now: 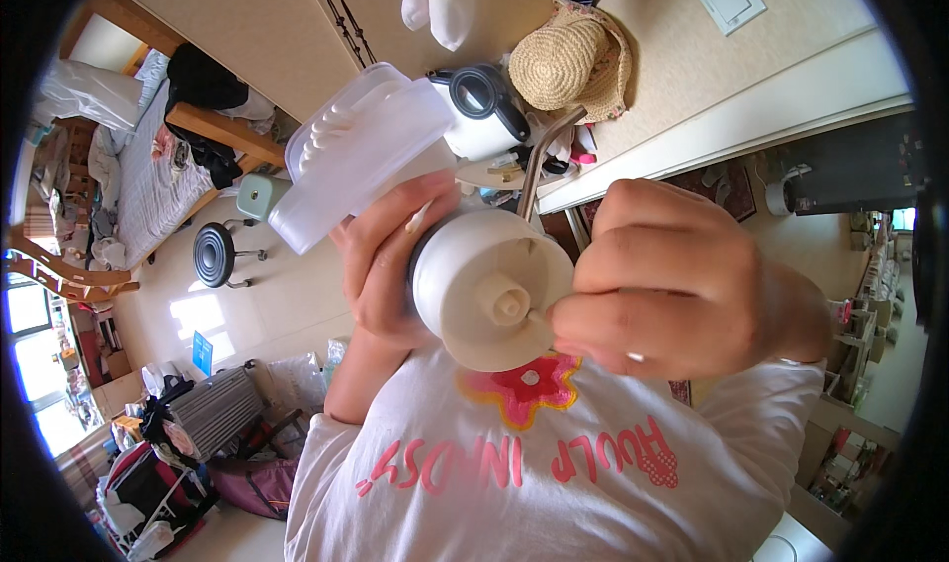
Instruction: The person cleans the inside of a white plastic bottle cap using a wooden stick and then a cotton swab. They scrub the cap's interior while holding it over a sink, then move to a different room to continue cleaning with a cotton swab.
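Observation:
My left hand (397, 265) grips a white round plastic lid-like part (467, 302), tilted so its hollow inside faces me. A raised round nozzle stands in the middle of that hollow. Between the fingers of the same hand sits a cotton swab (420, 217). A translucent plastic box (363, 169) with several cotton swabs (326, 136) in it also rests at this hand. My right hand (667, 288) is closed at the lid's right rim, pinching a thin pale stick (540, 317) whose end reaches the nozzle. Its far part is hidden by the fingers.
A bent metal tube (541, 162) rises behind the lid. Beyond are a white appliance (478, 121) with a black handle and a straw hat (567, 61) on the wall side. To the left stand a round black stool (215, 254), a green stool (261, 195) and a grey suitcase (219, 410).

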The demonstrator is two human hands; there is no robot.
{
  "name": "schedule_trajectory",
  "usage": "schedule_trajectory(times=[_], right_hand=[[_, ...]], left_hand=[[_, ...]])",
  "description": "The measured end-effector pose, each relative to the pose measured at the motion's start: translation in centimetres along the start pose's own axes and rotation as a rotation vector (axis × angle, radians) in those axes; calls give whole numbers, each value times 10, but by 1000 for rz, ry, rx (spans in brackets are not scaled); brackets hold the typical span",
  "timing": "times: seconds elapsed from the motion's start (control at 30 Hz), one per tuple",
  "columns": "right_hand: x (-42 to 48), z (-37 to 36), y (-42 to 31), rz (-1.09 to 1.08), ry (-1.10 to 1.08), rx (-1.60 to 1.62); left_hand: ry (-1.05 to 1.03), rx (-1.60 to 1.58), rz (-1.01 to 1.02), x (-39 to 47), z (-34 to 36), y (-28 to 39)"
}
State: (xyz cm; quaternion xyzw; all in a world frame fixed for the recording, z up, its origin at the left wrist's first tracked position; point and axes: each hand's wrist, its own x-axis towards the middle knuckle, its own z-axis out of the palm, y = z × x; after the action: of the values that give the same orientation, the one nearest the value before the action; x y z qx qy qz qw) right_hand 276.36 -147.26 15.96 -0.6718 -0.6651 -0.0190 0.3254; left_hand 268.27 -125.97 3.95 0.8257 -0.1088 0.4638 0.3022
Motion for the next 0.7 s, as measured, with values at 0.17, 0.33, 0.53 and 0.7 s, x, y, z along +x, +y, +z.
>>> schedule_trajectory(times=[0.17, 0.33, 0.53, 0.7], right_hand=[[4, -5, -12, 76, -66, -54], [0, 2, -10, 114, 10, -41], [-1, -2, -11, 22, 58, -104], [0, -4, -15, -9, 35, -120]], left_hand=[[22, 35, -2, 3, 2, 1], [49, 15, 26, 2, 3, -1], [31, 28, 12, 5, 0, 1], [64, 9, 44, 5, 3, 1]])
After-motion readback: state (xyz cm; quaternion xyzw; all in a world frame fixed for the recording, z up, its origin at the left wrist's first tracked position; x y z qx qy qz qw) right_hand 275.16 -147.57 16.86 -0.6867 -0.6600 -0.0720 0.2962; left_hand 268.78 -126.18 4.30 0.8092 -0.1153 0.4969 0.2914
